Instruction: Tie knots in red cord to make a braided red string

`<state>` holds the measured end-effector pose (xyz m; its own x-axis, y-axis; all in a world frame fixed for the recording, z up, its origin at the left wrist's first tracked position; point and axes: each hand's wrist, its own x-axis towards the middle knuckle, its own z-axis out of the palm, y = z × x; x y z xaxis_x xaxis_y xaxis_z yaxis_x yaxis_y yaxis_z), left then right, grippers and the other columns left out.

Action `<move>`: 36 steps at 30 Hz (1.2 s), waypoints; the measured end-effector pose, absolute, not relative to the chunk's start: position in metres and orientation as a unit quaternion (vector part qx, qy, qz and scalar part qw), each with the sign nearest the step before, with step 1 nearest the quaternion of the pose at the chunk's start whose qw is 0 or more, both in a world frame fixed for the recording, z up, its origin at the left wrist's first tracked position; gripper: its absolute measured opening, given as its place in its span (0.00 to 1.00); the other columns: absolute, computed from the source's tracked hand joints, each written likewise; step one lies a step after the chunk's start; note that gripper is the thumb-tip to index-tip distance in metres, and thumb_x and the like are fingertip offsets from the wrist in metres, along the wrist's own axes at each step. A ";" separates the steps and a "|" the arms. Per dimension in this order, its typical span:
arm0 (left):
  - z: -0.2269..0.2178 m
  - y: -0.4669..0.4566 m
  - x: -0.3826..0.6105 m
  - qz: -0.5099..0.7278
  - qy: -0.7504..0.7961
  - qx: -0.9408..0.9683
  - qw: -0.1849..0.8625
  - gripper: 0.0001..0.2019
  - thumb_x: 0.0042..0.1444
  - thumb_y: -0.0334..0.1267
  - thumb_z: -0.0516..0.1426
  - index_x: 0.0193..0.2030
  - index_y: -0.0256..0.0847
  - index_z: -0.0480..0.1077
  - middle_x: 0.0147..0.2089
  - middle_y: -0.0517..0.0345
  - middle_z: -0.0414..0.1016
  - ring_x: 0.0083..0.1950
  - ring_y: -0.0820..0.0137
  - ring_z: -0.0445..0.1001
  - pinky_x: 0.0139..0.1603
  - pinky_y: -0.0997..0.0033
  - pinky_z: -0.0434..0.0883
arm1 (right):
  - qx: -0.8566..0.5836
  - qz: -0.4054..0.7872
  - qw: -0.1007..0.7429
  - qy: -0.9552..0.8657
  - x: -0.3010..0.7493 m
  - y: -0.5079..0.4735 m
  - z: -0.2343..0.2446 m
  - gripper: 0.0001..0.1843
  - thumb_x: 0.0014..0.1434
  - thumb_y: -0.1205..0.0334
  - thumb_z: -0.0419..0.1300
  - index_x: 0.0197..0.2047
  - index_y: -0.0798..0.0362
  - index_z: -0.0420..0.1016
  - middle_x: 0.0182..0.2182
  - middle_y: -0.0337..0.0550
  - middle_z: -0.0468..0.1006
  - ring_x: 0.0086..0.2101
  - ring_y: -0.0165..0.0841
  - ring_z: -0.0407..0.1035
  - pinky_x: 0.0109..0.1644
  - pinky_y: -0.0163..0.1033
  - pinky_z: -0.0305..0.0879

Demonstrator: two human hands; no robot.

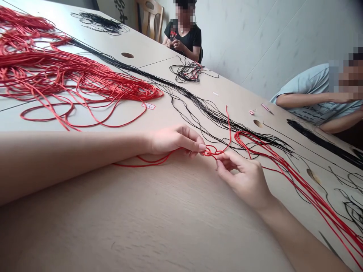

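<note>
- At twelve o'clock from my view's centre, a person in a black top sits across the tabletop.
- Toward eleven, I see a wooden chair.
- Between two and three, I have a person in a pale printed shirt.
- Between ten and eleven, a loose black cord pile.
- One o'clock: pale wall.

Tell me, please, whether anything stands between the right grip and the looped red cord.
Nothing visible does: the right grip pinches the looped red cord, which the left grip also holds. The black cord bundle lies beyond.
</note>
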<state>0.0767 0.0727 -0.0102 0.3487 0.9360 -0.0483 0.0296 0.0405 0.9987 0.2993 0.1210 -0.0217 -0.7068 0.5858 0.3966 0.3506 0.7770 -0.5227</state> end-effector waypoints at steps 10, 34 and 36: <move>-0.009 0.072 0.077 0.365 0.423 0.590 0.583 0.09 0.51 0.39 0.59 0.29 0.33 0.73 0.23 0.59 0.70 0.27 0.76 0.64 0.30 0.75 0.59 | -0.220 0.206 0.297 -0.906 0.300 0.117 -0.026 0.05 0.56 0.69 0.57 0.37 0.54 0.72 0.26 0.38 0.76 0.24 0.26 0.69 0.31 0.32 0.70; -0.011 0.070 0.085 0.328 0.496 0.636 0.492 0.15 0.52 0.45 0.57 0.33 0.33 0.74 0.24 0.60 0.67 0.25 0.78 0.61 0.25 0.77 0.58 | -0.184 0.002 0.274 -0.944 0.299 0.096 -0.009 0.15 0.57 0.70 0.52 0.19 0.56 0.61 0.16 0.37 0.58 0.20 0.25 0.52 0.24 0.34 0.52; -0.011 0.071 0.085 0.343 0.502 0.620 0.497 0.14 0.51 0.44 0.58 0.33 0.33 0.74 0.24 0.59 0.68 0.25 0.77 0.62 0.26 0.77 0.59 | -0.145 0.041 0.232 -0.961 0.308 0.081 -0.007 0.13 0.59 0.67 0.52 0.23 0.56 0.66 0.19 0.39 0.64 0.22 0.26 0.58 0.27 0.34 0.58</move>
